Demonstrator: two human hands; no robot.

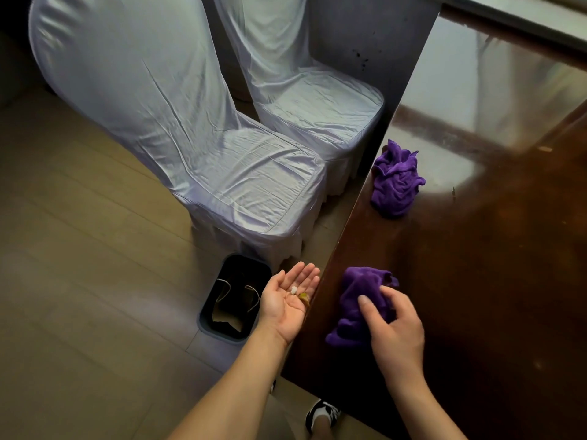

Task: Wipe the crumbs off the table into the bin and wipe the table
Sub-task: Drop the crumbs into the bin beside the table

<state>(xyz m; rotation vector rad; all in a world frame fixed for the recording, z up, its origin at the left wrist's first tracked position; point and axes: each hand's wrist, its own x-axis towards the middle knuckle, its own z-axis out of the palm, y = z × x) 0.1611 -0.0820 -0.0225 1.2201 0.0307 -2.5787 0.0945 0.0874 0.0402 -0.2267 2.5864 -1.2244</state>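
Observation:
My left hand (287, 300) is palm up and cupped just off the left edge of the dark wooden table (476, 281). A white crumb (294, 290) and a yellowish scrap (304, 297) lie in the palm. My right hand (394, 328) grips a crumpled purple cloth (355, 300) that rests on the table close to its edge. On the floor below and left of my left hand stands a dark bin (233, 295) with a black liner, open at the top, with some scraps inside.
A second purple cloth (395, 179) lies bunched farther along the table edge. Two chairs in pale covers (241, 173) (324, 103) stand beside the table, the nearer one just behind the bin. My shoe (322, 414) shows below the table corner on the wooden floor.

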